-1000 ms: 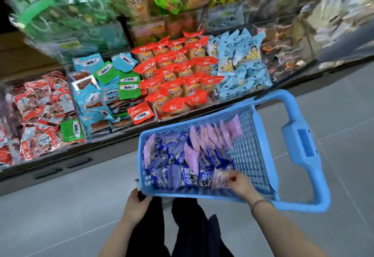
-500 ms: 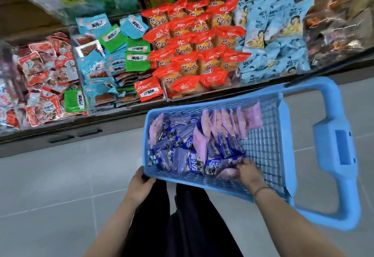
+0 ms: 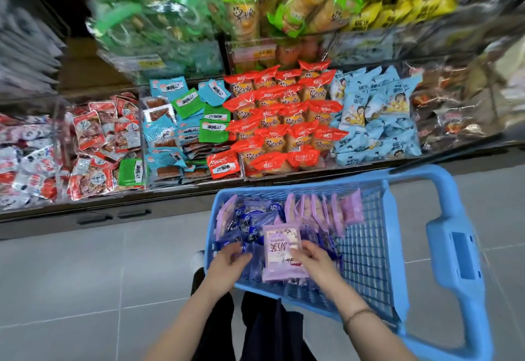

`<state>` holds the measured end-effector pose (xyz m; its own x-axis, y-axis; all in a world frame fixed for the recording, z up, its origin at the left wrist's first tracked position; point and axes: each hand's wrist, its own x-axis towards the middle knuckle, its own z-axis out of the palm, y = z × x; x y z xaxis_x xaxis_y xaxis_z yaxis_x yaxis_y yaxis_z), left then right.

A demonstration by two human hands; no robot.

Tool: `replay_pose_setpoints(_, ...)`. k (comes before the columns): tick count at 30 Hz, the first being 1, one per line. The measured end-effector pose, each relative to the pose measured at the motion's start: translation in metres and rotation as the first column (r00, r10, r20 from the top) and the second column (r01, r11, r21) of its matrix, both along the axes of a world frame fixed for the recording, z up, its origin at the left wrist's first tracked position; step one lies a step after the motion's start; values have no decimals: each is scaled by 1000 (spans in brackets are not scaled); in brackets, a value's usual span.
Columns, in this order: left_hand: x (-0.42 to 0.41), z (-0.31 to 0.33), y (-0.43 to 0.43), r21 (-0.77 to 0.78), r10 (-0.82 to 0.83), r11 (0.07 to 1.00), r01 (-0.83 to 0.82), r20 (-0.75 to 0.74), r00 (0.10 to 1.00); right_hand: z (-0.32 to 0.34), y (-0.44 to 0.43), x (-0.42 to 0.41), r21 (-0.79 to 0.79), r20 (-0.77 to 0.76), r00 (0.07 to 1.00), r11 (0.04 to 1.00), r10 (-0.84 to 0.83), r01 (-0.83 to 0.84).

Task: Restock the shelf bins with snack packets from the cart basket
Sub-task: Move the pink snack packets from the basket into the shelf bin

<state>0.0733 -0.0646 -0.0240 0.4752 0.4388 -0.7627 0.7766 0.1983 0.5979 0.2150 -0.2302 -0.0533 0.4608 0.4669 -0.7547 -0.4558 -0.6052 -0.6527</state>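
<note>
Packets in blue (image 3: 251, 218) crowd the basket (image 3: 366, 250) round the lilac packet (image 3: 279, 258).

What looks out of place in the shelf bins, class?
One green packet lies among the red packets, while the matching green packets sit with blue packets in the neighbouring bin. It looks misfiled. Nothing seems spilled or torn.

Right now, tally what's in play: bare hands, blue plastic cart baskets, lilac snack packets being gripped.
Bare hands: 2 (left hand, right hand)
Blue plastic cart basket: 1
Lilac snack packet in the right hand's grip: 1
Total: 4
</note>
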Motion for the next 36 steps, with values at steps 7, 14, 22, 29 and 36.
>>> replay_pose_setpoints(7, 3, 16, 10, -268, 192, 953, -140, 181, 964, 25, 57, -23, 135, -65, 984, 979, 164, -154)
replay_pose_setpoints(14, -20, 26, 50, 407, -447, 736, 541, -308, 840, 38, 80, -24, 30, 249, 896, 922, 368, -387)
replay_pose_setpoints(22, -24, 27, 70, 109, 101, 987, -116, 137, 985, 38, 103, -20, 33, 224, 814, 830, 536, -556)
replay_pose_setpoints(29, -25, 22, 63, -298, 378, 893, -339, 86, 922, 20, 96, -40, 157, -265, 964, 986, -8, 51)
replay_pose_setpoints(36, -43, 12, 66, -304, 608, 761, -572, 29, 793, -33, 64, -18, -251, 389, 894, 908, -221, 334)
